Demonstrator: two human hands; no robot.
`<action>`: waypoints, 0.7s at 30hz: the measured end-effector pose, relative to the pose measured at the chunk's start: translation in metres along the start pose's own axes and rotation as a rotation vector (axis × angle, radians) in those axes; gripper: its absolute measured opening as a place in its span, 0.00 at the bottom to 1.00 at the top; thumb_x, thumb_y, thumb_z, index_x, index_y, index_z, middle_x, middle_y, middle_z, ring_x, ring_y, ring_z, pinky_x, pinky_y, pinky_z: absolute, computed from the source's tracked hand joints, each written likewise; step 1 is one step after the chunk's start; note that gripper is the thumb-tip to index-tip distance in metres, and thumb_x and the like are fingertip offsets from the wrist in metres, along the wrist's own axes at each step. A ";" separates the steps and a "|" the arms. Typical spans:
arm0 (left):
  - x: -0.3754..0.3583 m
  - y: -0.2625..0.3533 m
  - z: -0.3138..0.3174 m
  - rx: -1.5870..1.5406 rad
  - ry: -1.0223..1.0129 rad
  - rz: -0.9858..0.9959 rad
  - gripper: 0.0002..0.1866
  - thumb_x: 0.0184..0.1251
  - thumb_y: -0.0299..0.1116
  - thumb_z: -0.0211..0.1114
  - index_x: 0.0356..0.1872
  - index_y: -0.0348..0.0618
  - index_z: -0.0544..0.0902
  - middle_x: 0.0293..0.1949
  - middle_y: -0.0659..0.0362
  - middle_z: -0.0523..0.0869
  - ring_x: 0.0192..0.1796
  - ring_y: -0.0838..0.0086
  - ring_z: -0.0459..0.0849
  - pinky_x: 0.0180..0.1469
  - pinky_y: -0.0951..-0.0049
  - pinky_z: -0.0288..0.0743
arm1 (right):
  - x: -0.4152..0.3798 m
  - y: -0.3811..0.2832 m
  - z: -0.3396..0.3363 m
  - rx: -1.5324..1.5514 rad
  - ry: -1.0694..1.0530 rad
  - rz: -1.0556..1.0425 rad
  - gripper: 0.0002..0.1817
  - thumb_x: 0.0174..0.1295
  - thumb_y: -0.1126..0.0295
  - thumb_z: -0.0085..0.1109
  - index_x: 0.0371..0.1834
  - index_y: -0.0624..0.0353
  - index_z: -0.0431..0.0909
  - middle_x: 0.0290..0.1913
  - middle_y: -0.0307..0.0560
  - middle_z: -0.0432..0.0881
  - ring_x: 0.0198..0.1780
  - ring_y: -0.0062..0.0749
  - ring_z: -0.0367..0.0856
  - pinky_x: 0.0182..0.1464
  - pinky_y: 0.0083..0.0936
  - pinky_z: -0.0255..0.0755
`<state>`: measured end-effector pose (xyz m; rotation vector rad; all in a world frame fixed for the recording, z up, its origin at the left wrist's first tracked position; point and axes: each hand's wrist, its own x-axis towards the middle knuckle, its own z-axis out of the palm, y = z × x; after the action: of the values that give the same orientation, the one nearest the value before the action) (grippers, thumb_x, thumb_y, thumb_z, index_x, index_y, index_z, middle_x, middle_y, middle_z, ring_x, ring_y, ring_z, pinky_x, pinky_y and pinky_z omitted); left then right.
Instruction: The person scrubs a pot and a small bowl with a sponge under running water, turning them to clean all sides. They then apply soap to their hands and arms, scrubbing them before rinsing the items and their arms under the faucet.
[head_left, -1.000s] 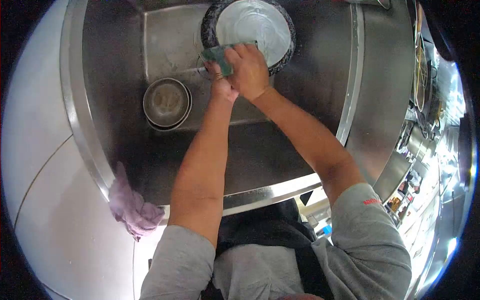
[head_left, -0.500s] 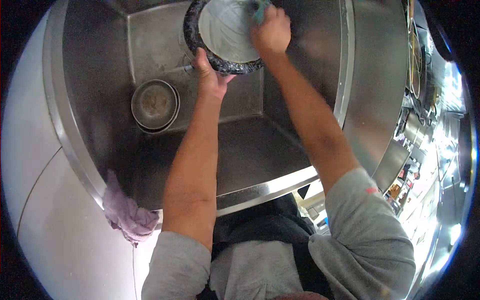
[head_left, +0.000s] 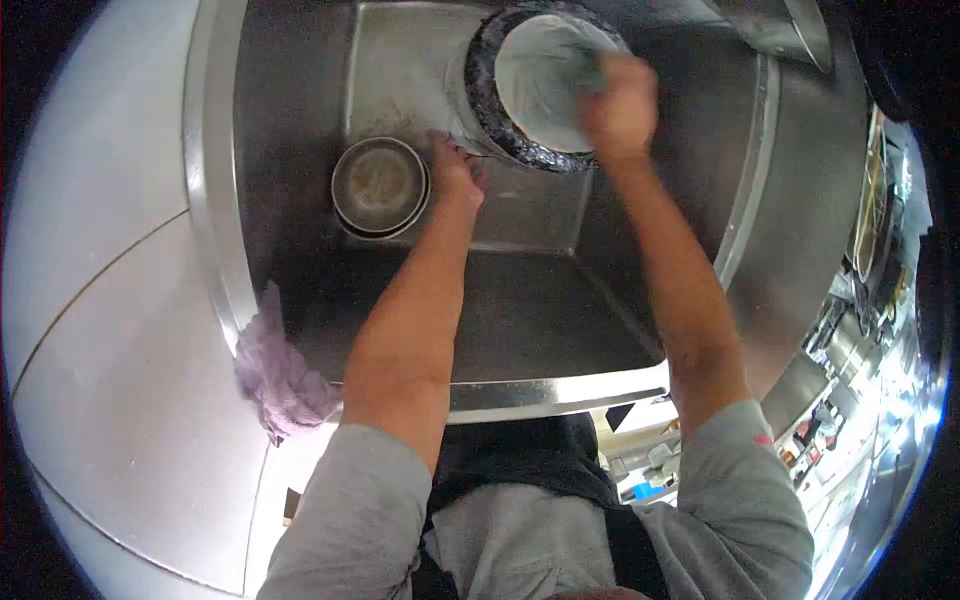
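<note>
A round pan (head_left: 545,95) with a blackened, wet outer edge and a whitish, streaked inside is tilted toward me at the back of the sink. Over its right side, my right hand (head_left: 622,110) is closed on a green scrubbing pad (head_left: 592,78), mostly covered by the fingers and blurred. My left hand (head_left: 458,178) is just off the pan's lower left edge, fingers apart, holding nothing. To the left of that hand, two nested round metal pans (head_left: 380,185) rest on the sink floor.
The deep metal sink (head_left: 560,385) has raised walls and a shiny front rim. A purple cloth (head_left: 280,375) hangs over its front left corner. White panels (head_left: 130,330) lie to the left. Metal shelving and utensils (head_left: 865,210) are at the far right.
My left hand has let go of the pan's edge and moved down and left of it. The right hand keeps rubbing inside the pan. The whole view has shifted.
</note>
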<state>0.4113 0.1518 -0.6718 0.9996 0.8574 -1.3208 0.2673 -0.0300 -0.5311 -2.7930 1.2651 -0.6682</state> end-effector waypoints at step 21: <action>0.026 0.001 0.005 0.355 0.060 0.339 0.27 0.83 0.45 0.52 0.69 0.33 0.75 0.64 0.49 0.83 0.62 0.61 0.84 0.63 0.58 0.77 | -0.019 0.042 0.029 -0.010 -0.057 0.597 0.26 0.64 0.57 0.62 0.64 0.50 0.78 0.53 0.62 0.86 0.55 0.66 0.85 0.56 0.54 0.80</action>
<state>0.4137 0.1372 -0.6944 1.4005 0.4751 -1.1739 0.2373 -0.0494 -0.5724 -2.2175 1.9478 -0.5288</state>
